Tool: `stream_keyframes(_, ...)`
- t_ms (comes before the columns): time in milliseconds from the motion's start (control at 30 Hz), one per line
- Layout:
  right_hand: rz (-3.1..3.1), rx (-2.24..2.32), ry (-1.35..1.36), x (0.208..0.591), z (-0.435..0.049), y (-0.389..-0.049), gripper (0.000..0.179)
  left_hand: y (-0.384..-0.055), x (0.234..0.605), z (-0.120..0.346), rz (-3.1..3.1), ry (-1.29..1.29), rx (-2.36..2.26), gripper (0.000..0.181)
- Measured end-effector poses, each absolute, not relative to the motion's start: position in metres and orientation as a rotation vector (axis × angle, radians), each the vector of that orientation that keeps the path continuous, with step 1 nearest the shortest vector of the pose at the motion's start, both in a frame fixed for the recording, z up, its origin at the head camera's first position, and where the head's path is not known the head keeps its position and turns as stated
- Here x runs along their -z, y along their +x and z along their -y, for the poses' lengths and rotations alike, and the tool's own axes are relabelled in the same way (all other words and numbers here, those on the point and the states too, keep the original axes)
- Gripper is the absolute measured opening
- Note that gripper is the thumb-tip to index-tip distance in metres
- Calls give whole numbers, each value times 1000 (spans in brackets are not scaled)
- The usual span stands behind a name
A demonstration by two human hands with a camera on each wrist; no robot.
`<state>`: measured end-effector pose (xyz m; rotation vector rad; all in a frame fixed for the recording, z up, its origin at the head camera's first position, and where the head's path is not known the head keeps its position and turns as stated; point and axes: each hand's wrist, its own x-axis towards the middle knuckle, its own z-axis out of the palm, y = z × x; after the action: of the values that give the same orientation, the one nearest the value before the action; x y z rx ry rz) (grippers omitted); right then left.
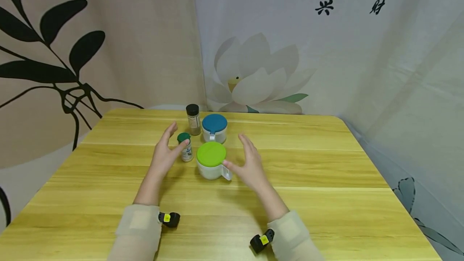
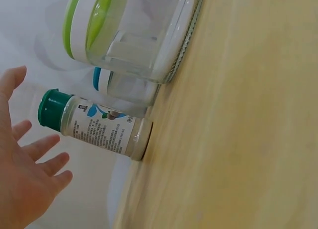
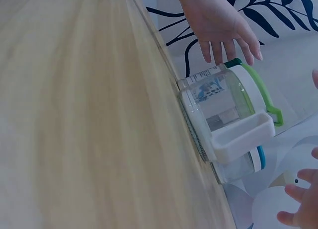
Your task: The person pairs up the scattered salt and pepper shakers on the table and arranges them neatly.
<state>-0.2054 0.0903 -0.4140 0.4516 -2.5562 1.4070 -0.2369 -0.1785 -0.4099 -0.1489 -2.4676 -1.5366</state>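
Observation:
A jar with a lime-green lid point(image 1: 211, 154) and a white handle point(image 3: 243, 137) stands upright on the table. Just behind it is a similar jar with a blue lid point(image 1: 214, 123). To their left stand a green-capped shaker bottle point(image 2: 99, 127) and, farther back, a black-capped bottle point(image 1: 193, 120). My left hand point(image 1: 166, 154) is spread beside the green-capped bottle; the left wrist view shows a gap between them. On the other side my right hand point(image 1: 251, 168) hovers with fingers extended near the green-lidded jar's handle, apart from it in the right wrist view. Both hands hold nothing.
The wooden table point(image 1: 326, 164) extends to both sides and toward me. Behind its far edge hangs a printed curtain point(image 1: 152, 31) with leaves, a lotus and characters. Black wrist cameras point(image 1: 169, 219) are strapped at both sleeves.

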Motion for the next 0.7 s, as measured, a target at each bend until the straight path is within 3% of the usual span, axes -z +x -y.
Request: stream_keyframes(700, 2537, -1693, 521, 428, -78, -205, 91, -236, 409, 177, 2458, -183, 1674, 75)
